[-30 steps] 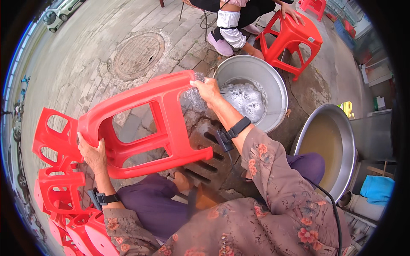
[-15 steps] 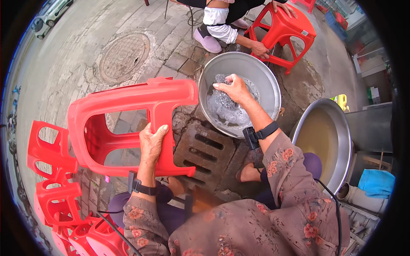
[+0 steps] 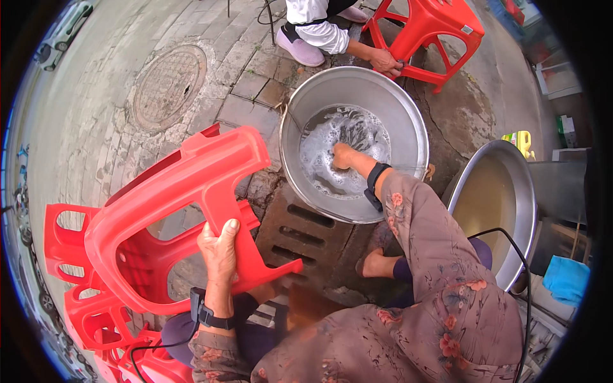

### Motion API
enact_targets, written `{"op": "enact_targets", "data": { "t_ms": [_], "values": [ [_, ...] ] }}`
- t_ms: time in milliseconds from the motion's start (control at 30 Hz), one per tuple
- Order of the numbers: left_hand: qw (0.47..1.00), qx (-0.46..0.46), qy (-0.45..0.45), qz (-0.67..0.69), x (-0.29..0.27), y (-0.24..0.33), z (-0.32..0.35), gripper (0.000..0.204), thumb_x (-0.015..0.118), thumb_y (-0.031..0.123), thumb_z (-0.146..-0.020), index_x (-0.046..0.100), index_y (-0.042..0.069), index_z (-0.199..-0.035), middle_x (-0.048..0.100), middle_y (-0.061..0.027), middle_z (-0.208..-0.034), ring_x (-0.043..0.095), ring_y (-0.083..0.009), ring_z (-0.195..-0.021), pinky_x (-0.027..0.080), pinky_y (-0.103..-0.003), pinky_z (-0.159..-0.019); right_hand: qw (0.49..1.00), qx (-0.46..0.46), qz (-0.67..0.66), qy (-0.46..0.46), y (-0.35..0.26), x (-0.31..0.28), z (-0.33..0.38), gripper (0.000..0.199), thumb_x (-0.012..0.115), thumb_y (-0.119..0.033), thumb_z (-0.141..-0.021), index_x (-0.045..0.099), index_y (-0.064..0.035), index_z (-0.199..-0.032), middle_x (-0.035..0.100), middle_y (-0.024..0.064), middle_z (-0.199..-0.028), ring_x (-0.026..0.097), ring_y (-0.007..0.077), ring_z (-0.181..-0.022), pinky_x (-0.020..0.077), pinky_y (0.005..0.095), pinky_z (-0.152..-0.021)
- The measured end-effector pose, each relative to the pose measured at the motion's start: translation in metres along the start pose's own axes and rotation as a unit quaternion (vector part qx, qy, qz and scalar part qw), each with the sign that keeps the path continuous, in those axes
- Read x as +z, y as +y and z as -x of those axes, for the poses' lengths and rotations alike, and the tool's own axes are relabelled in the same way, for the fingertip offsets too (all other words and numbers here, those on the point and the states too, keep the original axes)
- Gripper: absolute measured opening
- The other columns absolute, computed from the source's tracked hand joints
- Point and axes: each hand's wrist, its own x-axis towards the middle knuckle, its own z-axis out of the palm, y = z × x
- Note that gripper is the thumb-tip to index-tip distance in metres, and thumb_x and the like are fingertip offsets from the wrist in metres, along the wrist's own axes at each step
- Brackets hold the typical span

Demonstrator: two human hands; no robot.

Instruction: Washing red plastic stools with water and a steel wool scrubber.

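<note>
My left hand (image 3: 219, 252) grips a leg of a red plastic stool (image 3: 185, 204), which lies tipped on its side over the pavement in front of me. My right hand (image 3: 342, 156) is dipped into foamy water inside a large metal basin (image 3: 408, 121); its fingers are under the suds, so whether it holds anything is hidden. A dark band sits on each wrist.
A drain grate (image 3: 305, 230) lies below the basin. A second metal basin (image 3: 504, 204) of murky water stands at right. Stacked red stools (image 3: 83, 300) are at lower left. Across the basin, another person's hand (image 3: 385, 62) holds a red stool (image 3: 434, 29). A manhole cover (image 3: 169, 86) lies far left.
My right hand left the stool and went down into the soapy water. My left hand shifted its hold on the stool, which swung left and tilted.
</note>
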Motion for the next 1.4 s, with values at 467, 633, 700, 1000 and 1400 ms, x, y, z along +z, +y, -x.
{"op": "enact_targets", "data": {
  "t_ms": [467,633,700,1000,1400],
  "values": [
    [0.999,0.011,-0.042,-0.026,0.010,-0.012,0.023,0.024,0.068,0.017,-0.084,0.062,-0.001,-0.099,0.064,-0.0023,-0.087,0.056,-0.0078,-0.076,0.048,-0.025,-0.069,0.840,-0.257,-0.204,0.433,-0.174,-0.116,0.132,0.017,0.063,-0.010,-0.074,0.065,-0.0077,-0.091,0.054,0.0143,-0.088,0.060,0.0346,-0.077,0.0500,0.0411,-0.072],
    [0.989,0.024,-0.092,-0.109,0.007,-0.016,0.045,0.023,0.069,0.013,-0.083,0.063,-0.003,-0.099,0.066,-0.0029,-0.086,0.057,-0.0091,-0.077,0.048,-0.026,-0.071,0.878,-0.166,-0.183,0.411,-0.163,-0.136,0.103,0.014,0.063,-0.014,-0.076,0.060,-0.0062,-0.087,0.058,0.0145,-0.087,0.061,0.0364,-0.079,0.0495,0.0442,-0.069],
    [0.987,0.048,-0.095,-0.123,0.002,-0.015,0.050,0.025,0.069,0.013,-0.082,0.063,-0.003,-0.100,0.066,-0.0031,-0.086,0.057,-0.0090,-0.077,0.049,-0.026,-0.071,0.861,-0.216,-0.188,0.420,-0.161,-0.118,0.124,0.013,0.063,-0.014,-0.077,0.059,-0.0064,-0.087,0.058,0.0145,-0.084,0.060,0.0372,-0.079,0.0487,0.0451,-0.069],
    [0.978,0.001,-0.166,-0.124,0.008,-0.028,0.055,0.024,0.068,0.012,-0.083,0.063,-0.003,-0.102,0.066,-0.0037,-0.087,0.057,-0.0089,-0.078,0.049,-0.025,-0.071,0.940,-0.132,-0.134,0.285,-0.131,-0.092,0.163,0.011,0.061,-0.016,-0.077,0.066,-0.0057,-0.077,0.062,0.0168,-0.079,0.060,0.0367,-0.081,0.0486,0.0466,-0.069],
    [0.978,0.010,-0.166,-0.125,0.020,-0.035,0.051,0.024,0.070,0.014,-0.082,0.065,-0.002,-0.099,0.067,-0.0041,-0.084,0.058,-0.0085,-0.076,0.049,-0.026,-0.069,0.945,-0.152,-0.149,0.250,-0.097,-0.055,0.225,0.012,0.058,-0.016,-0.079,0.065,-0.0076,-0.084,0.055,0.0157,-0.082,0.058,0.0371,-0.081,0.0460,0.0466,-0.070]
  ]
}}
